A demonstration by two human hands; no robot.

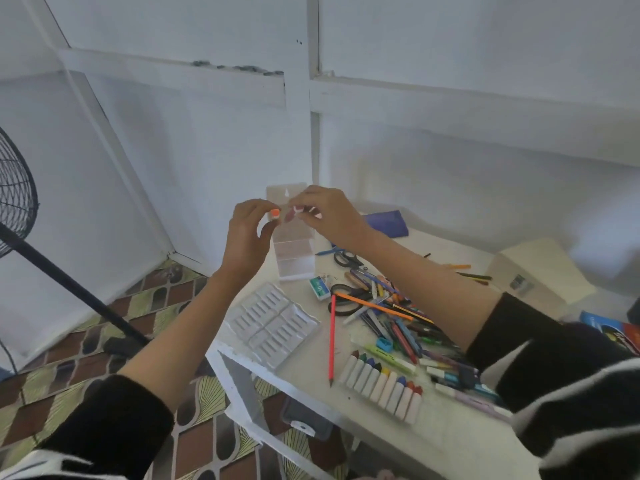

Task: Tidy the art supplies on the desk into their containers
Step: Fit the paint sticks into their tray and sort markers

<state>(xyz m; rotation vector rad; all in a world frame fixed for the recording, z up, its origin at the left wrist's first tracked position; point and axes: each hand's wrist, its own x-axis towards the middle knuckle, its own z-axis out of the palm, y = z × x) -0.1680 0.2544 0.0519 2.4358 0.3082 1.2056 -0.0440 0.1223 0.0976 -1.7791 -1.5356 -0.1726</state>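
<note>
I hold a clear plastic box (294,254) with a hang tab up in the air above the desk's far left corner. My left hand (247,233) pinches a small orange piece (275,213) at the box's upper left edge. My right hand (327,216) pinches the box's top near the tab, with a small white piece at its fingertips. On the white desk (381,427) lie a heap of pens and pencils (391,313), a row of crayons (382,382) and a long red pencil (332,337).
A white blister tray (273,323) sits at the desk's left edge. Two pairs of scissors (346,259), a small teal box (319,287), a blue sharpener (384,344) and a cardboard box (540,271) are on the desk. A standing fan (17,202) is on the left.
</note>
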